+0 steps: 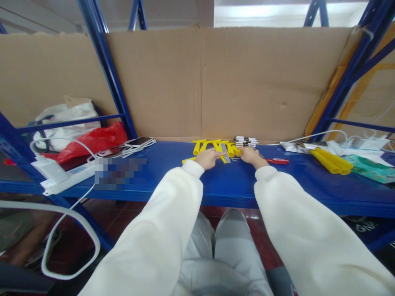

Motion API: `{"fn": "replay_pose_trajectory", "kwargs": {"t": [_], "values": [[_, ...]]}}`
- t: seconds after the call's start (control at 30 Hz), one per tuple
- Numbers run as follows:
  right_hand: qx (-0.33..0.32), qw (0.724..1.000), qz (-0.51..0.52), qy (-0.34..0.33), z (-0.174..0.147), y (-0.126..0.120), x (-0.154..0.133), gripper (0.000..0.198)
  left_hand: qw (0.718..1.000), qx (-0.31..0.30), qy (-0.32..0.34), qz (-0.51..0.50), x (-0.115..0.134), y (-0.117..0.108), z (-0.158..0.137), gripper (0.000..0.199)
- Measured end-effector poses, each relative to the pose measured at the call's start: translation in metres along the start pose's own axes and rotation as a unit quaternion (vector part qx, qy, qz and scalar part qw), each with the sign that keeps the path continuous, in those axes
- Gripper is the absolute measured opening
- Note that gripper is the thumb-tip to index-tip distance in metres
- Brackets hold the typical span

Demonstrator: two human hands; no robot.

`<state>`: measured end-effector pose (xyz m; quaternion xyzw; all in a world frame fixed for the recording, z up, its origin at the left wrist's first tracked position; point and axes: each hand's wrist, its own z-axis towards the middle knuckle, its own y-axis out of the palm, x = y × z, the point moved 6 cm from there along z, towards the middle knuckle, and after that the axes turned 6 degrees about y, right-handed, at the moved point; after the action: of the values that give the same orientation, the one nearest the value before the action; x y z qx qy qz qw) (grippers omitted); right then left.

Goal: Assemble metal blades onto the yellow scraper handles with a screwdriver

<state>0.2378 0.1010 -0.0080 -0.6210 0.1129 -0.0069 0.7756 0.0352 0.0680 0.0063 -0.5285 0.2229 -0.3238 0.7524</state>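
Observation:
Both my hands are over the blue shelf top, among yellow tube-like pieces. My left hand (pixel 210 158) is closed, its fingertips at a flat grey strip (pixel 225 153) that stands slanted between the hands. Just right of it, my right hand (pixel 249 156) has its fingers bent together at the yellow pieces (pixel 231 149); what they grip is too small to make out. More yellow pieces (pixel 197 147) lie behind my left hand. A stack of white and black small items (pixel 245 141) sits behind my right hand. Beside that hand lies a red pen (pixel 277 161).
Cardboard (pixel 200 86) walls the back of the blue shelf (pixel 228 189). At left are a white power strip (pixel 70 176), a phone (pixel 142 142), cables and a red bag (pixel 95 142). At right lie larger yellow rolls (pixel 331 160) and a green packet (pixel 370 167).

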Motion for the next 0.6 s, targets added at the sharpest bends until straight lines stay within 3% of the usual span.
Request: {"fn": "replay_pose_trajectory", "kwargs": {"t": [0.13,0.6], "values": [[-0.020,1.000,0.000,0.001,0.003,0.004,0.001,0.042,1.000,0.004,-0.001,-0.008,-0.001,0.001,0.000,0.045],[0.015,0.999,-0.003,0.036,-0.003,-0.010,0.002,0.016,1.000,0.006,0.002,-0.028,-0.003,0.002,0.001,0.044]]}}
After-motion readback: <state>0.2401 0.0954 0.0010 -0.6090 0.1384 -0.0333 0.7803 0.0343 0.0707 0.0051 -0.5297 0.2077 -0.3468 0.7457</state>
